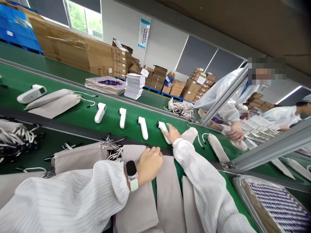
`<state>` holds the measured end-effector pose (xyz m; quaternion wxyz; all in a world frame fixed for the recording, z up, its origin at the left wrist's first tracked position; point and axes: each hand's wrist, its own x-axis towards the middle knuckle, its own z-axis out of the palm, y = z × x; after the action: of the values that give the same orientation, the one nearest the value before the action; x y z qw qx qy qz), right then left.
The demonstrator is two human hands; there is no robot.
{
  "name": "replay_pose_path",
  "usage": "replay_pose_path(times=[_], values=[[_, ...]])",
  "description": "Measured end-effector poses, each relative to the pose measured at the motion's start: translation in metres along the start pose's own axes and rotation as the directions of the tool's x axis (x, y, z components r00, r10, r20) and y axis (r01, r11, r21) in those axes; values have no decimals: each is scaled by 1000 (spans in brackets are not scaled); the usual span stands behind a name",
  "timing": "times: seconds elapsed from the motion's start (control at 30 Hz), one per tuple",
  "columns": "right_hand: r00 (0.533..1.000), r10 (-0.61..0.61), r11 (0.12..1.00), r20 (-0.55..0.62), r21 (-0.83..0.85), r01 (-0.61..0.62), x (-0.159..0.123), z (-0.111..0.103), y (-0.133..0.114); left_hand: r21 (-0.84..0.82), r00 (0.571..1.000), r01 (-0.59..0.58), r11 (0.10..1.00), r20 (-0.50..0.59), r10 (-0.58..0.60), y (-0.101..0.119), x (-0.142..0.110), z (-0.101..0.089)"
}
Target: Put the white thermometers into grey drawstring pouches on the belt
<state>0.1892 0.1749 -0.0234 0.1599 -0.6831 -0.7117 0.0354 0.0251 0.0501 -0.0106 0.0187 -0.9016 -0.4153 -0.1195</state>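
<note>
A green work surface (131, 129) runs across the middle of the frame, and beyond it a green floor meets a pale wall with a window (84, 19) at upper left and cardboard boxes (70, 48) along its foot. A brown overhead shelf (230, 29) fills the upper right; two co-workers in white sleeves stand below it. At centre, the right hand (172, 132) reaches a white handheld device (165, 129), thumb and fingers parted at its side; I cannot tell whether they grip. The left hand (150, 163), fingers curled, rests over grey pouches (138, 200) at lower centre, its hold hidden. A metal rail (48, 75) bounds the far side, a dark strip (73, 128) the near one. Green surface shows between the spaced devices left of the right hand, while a slanting metal post (224, 94) and grey pouches crowd its right.
</note>
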Motion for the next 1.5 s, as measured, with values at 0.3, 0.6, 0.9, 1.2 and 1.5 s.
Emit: replay_pose_path(times=[0.3,0.6,0.9,1.2,1.5], values=[[990,140,826,17,550,-126,2,-10,3,60,998,-37,998,44,34,7,0,-10],[975,-145,92,170,983,-158,-54,-72,-3,156,981,-178,972,-52,188,10,-1,-6],[954,-161,77,253,967,-244,-67,-59,-7,-151,989,-95,984,-131,76,5,2,-7],[804,-303,638,511,736,-227,-92,-49,-28,-556,956,12,831,-238,-174,-5,8,-28],[965,3,838,-264,527,141,-68,-75,38,-579,990,118,807,136,-46,-26,0,-73]])
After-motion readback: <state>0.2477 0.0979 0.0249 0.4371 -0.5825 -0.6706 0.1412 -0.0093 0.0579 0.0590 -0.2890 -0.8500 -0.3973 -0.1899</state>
